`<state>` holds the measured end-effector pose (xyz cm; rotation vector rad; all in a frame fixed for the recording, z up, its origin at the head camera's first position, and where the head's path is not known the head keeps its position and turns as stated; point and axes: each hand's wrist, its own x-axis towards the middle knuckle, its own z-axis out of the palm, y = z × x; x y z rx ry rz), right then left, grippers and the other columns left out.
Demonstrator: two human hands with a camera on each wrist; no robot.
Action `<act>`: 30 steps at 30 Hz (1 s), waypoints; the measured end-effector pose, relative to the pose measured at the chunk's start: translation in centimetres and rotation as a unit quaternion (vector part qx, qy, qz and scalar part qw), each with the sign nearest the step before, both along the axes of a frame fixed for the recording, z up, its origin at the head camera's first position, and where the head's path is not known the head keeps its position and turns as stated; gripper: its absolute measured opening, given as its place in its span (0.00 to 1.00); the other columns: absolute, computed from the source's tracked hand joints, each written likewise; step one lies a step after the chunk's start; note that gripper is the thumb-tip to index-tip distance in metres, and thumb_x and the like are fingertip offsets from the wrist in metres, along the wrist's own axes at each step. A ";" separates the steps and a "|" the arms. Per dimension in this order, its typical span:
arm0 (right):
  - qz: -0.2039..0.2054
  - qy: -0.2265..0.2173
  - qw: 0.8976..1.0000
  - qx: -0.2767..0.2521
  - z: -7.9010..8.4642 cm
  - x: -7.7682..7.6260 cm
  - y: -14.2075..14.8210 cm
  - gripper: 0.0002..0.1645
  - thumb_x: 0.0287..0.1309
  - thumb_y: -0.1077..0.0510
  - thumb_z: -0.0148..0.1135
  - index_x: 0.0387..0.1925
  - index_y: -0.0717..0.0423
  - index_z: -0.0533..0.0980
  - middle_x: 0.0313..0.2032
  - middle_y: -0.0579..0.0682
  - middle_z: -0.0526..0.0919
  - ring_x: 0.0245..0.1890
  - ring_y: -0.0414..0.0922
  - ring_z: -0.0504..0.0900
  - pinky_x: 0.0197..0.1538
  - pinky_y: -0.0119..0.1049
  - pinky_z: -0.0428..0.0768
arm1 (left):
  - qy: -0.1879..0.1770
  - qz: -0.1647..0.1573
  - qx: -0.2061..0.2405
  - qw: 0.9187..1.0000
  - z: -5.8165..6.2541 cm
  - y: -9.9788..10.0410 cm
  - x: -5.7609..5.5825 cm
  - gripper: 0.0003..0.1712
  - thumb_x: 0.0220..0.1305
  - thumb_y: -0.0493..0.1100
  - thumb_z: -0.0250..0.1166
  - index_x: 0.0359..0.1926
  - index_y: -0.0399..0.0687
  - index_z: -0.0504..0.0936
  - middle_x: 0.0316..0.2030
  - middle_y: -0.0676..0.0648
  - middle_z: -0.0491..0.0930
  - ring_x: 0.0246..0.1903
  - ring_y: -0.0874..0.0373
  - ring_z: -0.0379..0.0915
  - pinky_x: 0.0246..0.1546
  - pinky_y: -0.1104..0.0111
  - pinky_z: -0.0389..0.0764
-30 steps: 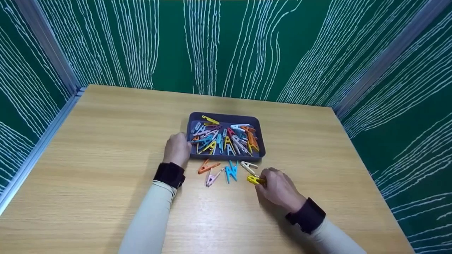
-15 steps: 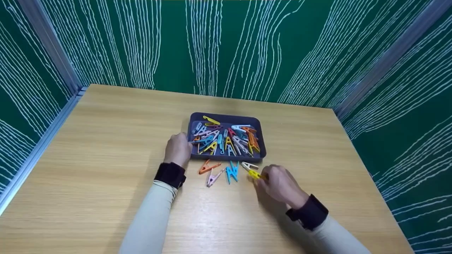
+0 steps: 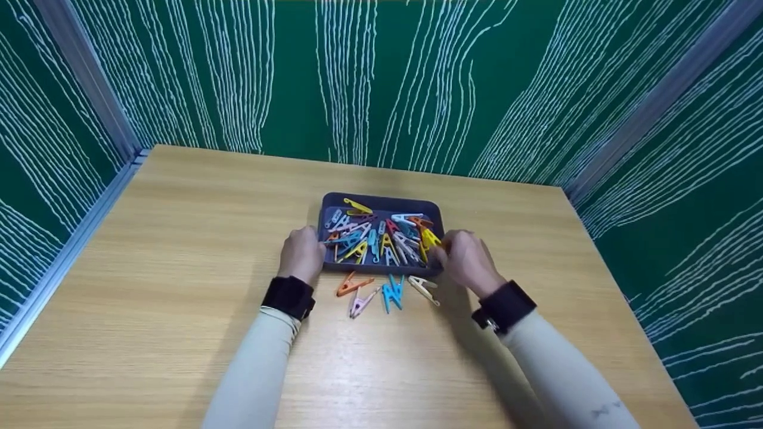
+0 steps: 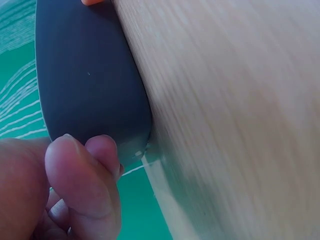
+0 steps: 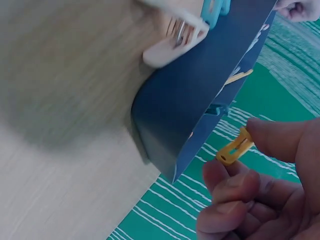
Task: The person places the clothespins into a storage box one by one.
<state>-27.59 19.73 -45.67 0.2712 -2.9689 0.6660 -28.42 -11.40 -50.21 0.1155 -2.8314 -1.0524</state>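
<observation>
My left hand (image 3: 302, 255) holds the left side of a dark grey plastic tray (image 3: 375, 269); in the left wrist view, thumb and fingers (image 4: 75, 175) pinch it near a corner. Several clothespins of mixed colours lie jumbled inside the tray. Over its right rim, my right hand (image 3: 470, 262) pinches a yellow clothespin (image 5: 235, 147) between thumb and index finger. On the table before the tray lie an orange clothespin (image 3: 353, 285), a pink clothespin (image 3: 361, 302), a blue clothespin shape (image 3: 392, 294) and a cream clothespin (image 3: 423, 289).
The wooden table (image 3: 179, 250) extends around the tray. Green panels (image 3: 286, 71) with white wavy lines stand behind and at both sides, joined by grey metal posts (image 3: 89, 77).
My right hand has moved from the table beside the cream clothespin up and forward to the tray's right rim, carrying the yellow clothespin. The left hand stays at the tray's left side.
</observation>
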 end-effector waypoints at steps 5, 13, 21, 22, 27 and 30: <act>-0.030 -0.020 0.999 0.004 0.1 -1.6 -0.5 0.15 0.67 0.52 0.68 0.38 0.62 0.84 0.33 0.56 0.83 0.30 0.50 0.80 0.31 0.40 0.77 | 0.003 0.000 -0.002 1.000 0.1 0.0 0.0 0.06 0.62 0.31 0.61 0.38 0.33 0.83 0.36 0.34 0.86 0.38 0.39 0.84 0.40 0.49 0.81; -0.051 -0.010 0.999 -0.009 -0.2 -2.7 -0.7 0.18 0.66 0.49 0.68 0.39 0.62 0.84 0.34 0.56 0.85 0.32 0.51 0.81 0.33 0.42 0.79 | 0.011 -0.005 -0.004 1.000 -0.1 0.1 0.1 0.05 0.62 0.31 0.61 0.36 0.33 0.83 0.35 0.34 0.86 0.37 0.39 0.84 0.37 0.49 0.81; -0.061 0.000 0.998 -0.008 -1.0 -1.9 -0.6 0.31 0.65 0.42 0.68 0.51 0.68 0.82 0.42 0.61 0.85 0.38 0.53 0.82 0.40 0.47 0.80 | 0.015 0.000 -0.001 1.000 -0.2 0.1 0.2 0.04 0.61 0.30 0.61 0.31 0.36 0.82 0.34 0.34 0.86 0.36 0.39 0.84 0.36 0.49 0.80; -0.061 -0.005 0.998 -0.010 -1.1 -1.8 -0.6 0.31 0.65 0.42 0.68 0.52 0.67 0.82 0.41 0.60 0.85 0.37 0.53 0.81 0.39 0.46 0.79 | 0.013 0.000 -0.001 1.000 -0.1 0.1 0.2 0.04 0.61 0.30 0.61 0.32 0.36 0.82 0.34 0.34 0.86 0.36 0.39 0.84 0.37 0.49 0.80; -0.064 -0.015 0.998 -0.018 -1.3 -0.8 -0.5 0.30 0.65 0.42 0.68 0.52 0.66 0.82 0.40 0.58 0.83 0.36 0.52 0.80 0.35 0.42 0.76 | 0.003 -0.002 -0.001 1.000 0.1 0.1 0.2 0.04 0.62 0.31 0.61 0.34 0.36 0.83 0.35 0.35 0.86 0.37 0.40 0.84 0.37 0.50 0.80; -0.060 -0.008 0.998 -0.015 -1.4 -0.1 -0.4 0.30 0.64 0.42 0.69 0.50 0.65 0.83 0.40 0.59 0.84 0.35 0.51 0.79 0.35 0.42 0.75 | -0.001 -0.001 0.001 1.000 0.2 0.1 0.2 0.04 0.63 0.31 0.61 0.34 0.36 0.83 0.35 0.35 0.86 0.37 0.41 0.84 0.37 0.50 0.80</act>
